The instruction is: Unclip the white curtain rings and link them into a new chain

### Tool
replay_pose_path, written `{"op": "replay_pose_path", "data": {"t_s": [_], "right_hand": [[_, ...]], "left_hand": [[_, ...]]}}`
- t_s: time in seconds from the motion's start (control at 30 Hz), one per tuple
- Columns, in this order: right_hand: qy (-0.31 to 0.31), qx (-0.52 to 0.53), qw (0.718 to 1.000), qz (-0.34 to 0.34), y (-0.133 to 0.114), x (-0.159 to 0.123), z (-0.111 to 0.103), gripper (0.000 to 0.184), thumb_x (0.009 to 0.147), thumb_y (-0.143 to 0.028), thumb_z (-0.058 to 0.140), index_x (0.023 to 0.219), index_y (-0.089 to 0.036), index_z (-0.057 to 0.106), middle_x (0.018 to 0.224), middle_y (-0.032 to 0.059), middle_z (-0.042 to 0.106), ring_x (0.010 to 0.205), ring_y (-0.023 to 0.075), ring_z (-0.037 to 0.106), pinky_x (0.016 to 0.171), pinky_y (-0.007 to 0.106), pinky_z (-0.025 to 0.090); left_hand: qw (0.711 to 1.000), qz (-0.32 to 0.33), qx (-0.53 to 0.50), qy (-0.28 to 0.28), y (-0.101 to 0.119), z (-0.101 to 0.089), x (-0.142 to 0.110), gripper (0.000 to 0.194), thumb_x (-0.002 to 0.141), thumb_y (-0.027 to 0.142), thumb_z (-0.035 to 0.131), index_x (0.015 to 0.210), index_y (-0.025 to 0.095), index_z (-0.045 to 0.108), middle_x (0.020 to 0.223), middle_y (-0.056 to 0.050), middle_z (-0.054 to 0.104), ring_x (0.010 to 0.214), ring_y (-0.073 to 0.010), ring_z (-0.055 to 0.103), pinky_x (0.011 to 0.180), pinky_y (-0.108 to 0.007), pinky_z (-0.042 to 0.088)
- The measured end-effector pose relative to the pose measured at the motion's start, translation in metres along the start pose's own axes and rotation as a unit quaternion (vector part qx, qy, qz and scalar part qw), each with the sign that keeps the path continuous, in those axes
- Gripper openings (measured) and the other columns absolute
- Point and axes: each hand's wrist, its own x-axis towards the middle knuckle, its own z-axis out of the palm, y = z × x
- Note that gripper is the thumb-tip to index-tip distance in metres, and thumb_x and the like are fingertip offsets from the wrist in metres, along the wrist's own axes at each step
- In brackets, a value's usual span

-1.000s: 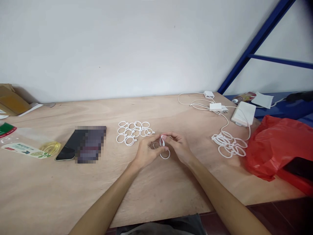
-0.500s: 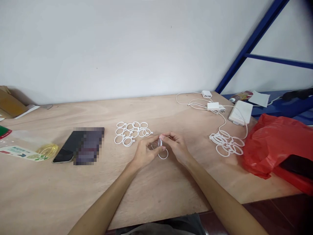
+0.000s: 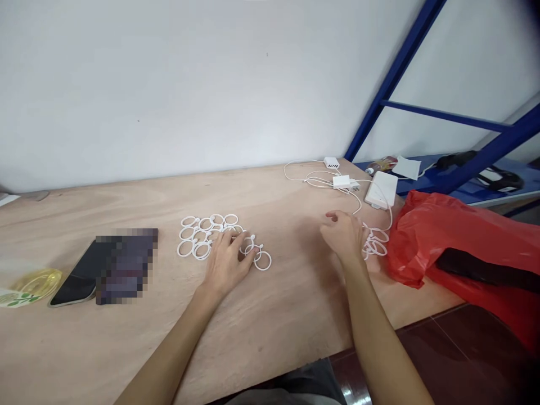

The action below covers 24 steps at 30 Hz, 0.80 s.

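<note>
Live in the head view, straight to the left grip (image 3: 230,260)! Low over the bench (image 3: 291,326), palm down, with fingers spread and thumb standing well apart from them. Right on top of a cluster of white rings (image 3: 195,241), covering part of its right side and leaving most of it in sight just to the left. At the thumb, meeting a single white ring (image 3: 270,260) lying at the right edge of the left grip. Too small to tell whether linked to the others.

Across to the right grip (image 3: 343,236)! Well apart from the left one, bent at the fingers, with the back of the hand to the camera. Right beside a tangled pile of white rings (image 3: 373,246), hiding its left edge. Cannot tell from here whether clamped on a ring or merely touching, with the fingers on that side mostly out of sight.

Looking farther right of the right grip, finding a red plastic bag (image 3: 447,225) just past the pile, with a dark object (image 3: 481,264) on it. Beyond the right grip, spotting a white charger block (image 3: 341,181) among loose cable, and a white box (image 3: 382,190) farther over to the right. Swinging well left of the left grip, picking out a black phone (image 3: 78,273) flat on the bench, and left of that again, something yellow (image 3: 40,281) in clear plastic.
</note>
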Motion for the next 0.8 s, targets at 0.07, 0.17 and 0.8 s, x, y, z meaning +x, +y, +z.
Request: {"op": "replay_pose_path", "data": {"t_s": [0.07,0.17,0.8], "right_hand": [[-0.014,-0.023,0.999,0.027,0.008,0.002,-0.002,0.040,0.066,-0.018,0.055,0.104,-0.022,0.065,0.111,0.0113,0.064,0.111,0.0350,0.052,0.092,0.051,0.033],[-0.040,-0.033,0.998,0.045,0.015,0.003,-0.002,0.047,0.064,-0.013,0.054,0.109,-0.023,0.059,0.112,0.0111,0.063,0.109,0.0330,0.054,0.092,0.049,0.032],[0.024,0.344,0.937,-0.063,-0.005,-0.003,0.016,0.036,0.075,-0.025,0.059,0.110,-0.017,0.063,0.094,0.0098,0.073,0.085,0.0217,0.069,0.082,0.038,0.051]], "left_hand": [[1.000,-0.005,-0.003,0.013,0.001,0.000,0.000,0.039,0.084,0.039,0.060,0.118,0.019,0.062,0.112,-0.010,0.061,0.101,-0.0278,0.056,0.090,-0.044,0.047],[0.999,-0.007,-0.021,0.026,0.003,0.000,0.000,0.037,0.085,0.037,0.059,0.118,0.020,0.062,0.111,-0.010,0.060,0.101,-0.0267,0.056,0.091,-0.044,0.046],[0.992,0.029,-0.108,0.049,0.006,-0.002,0.001,0.022,0.088,0.024,0.053,0.107,0.020,0.064,0.106,-0.009,0.062,0.101,-0.0226,0.057,0.092,-0.041,0.045]]}}
